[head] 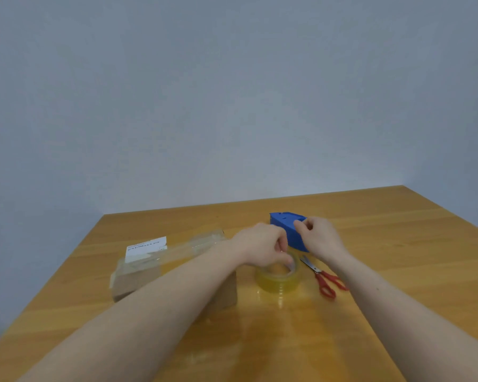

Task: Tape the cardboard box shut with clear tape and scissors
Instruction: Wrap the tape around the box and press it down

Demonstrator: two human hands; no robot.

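Observation:
A brown cardboard box with a white label lies at the left of the table, with clear tape shining across its top. My left forearm crosses over its right part. A yellowish roll of clear tape lies flat right of the box. My left hand is above it, fingertips gripping its top rim. Red-handled scissors lie shut just right of the roll. My right hand hovers behind the scissors, thumb and forefinger pinched together. I cannot see any tape strip in the pinch.
A blue plastic tape dispenser stands behind the roll, partly hidden by my right hand. The wooden table ends at a grey wall at the back. Its left edge runs diagonally close to the box.

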